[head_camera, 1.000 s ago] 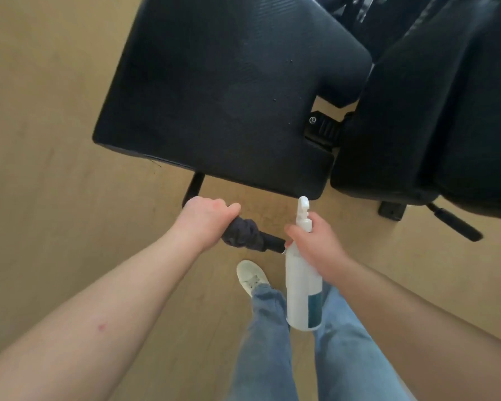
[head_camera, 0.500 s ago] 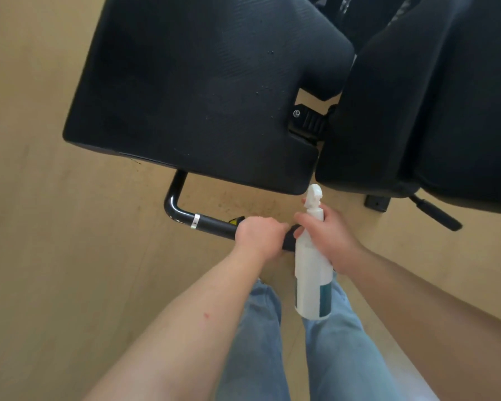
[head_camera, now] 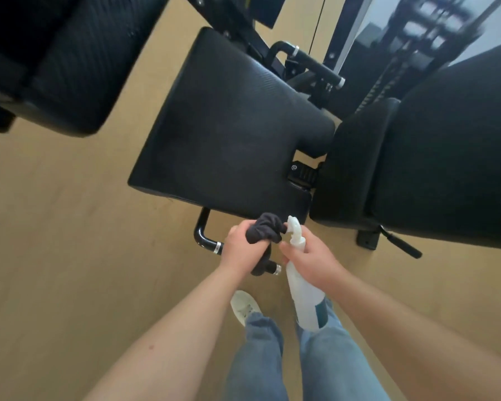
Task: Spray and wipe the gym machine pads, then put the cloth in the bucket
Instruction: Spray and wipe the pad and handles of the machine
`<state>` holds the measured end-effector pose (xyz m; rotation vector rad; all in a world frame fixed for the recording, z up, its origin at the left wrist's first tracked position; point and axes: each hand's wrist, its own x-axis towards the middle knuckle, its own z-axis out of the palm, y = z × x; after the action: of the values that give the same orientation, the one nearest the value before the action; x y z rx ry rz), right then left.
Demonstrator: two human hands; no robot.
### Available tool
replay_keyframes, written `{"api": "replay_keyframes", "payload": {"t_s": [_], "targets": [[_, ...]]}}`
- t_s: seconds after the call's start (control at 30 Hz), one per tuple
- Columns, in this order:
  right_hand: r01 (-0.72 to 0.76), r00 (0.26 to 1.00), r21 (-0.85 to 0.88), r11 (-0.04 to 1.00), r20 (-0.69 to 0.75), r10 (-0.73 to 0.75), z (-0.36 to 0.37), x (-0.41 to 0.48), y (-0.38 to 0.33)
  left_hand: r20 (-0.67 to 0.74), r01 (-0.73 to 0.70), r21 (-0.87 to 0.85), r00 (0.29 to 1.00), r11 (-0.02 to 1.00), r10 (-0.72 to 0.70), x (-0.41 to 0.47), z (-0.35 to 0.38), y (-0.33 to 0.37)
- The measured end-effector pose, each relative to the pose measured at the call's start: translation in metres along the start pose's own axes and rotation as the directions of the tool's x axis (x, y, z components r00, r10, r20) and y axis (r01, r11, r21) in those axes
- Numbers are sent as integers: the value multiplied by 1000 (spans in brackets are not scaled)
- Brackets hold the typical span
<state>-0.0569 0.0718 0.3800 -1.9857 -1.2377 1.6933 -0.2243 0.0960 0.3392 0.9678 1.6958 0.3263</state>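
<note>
The cloth point(head_camera: 265, 230) is being held in the left hand point(head_camera: 242, 250), just before the near edge of the seat pad point(head_camera: 232, 125) and over the handle point(head_camera: 204, 238) jutting out beneath that edge. The bottle point(head_camera: 304, 296) is being held in the right hand point(head_camera: 313, 256), just right of the cloth, nozzle beside it. The seat pad is being flanked by a back pad point(head_camera: 446, 157) on the right and another pad point(head_camera: 55, 68) at the far left. A second handle point(head_camera: 310, 62) is being seen behind the seat pad.

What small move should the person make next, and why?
Probably bring the cloth up onto the seat pad and wipe: the left hand grips it bunched close to the pad's near edge, while the right hand holds the spray bottle beside it.
</note>
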Motion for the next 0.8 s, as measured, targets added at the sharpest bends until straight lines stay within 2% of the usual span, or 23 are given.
{"api": "replay_keyframes", "payload": {"t_s": [0.17,0.33,0.47,0.63,0.73,0.8], "targets": [[72,996,-81,994,-56,-77,-2,-29,-40,-14,-32,-200,999,979,30,-32,-31,18],[154,983,-153,976,-73,-167,-1,-62,-86,-103,-178,-328,983,928,152,-64,-67,41],[259,963,-195,946,-25,-269,0,-85,-127,-204,-254,-430,962,867,181,-85,-97,61],[378,923,-241,894,30,-383,-7,-96,-176,-220,-305,-534,951,789,218,-117,-128,93],[427,902,-260,866,63,-426,-15,-96,-200,-208,-290,-542,956,789,208,-131,-141,110],[459,887,-274,845,95,-451,-24,-93,-216,-186,-211,-610,975,763,121,-129,-144,116]]}}
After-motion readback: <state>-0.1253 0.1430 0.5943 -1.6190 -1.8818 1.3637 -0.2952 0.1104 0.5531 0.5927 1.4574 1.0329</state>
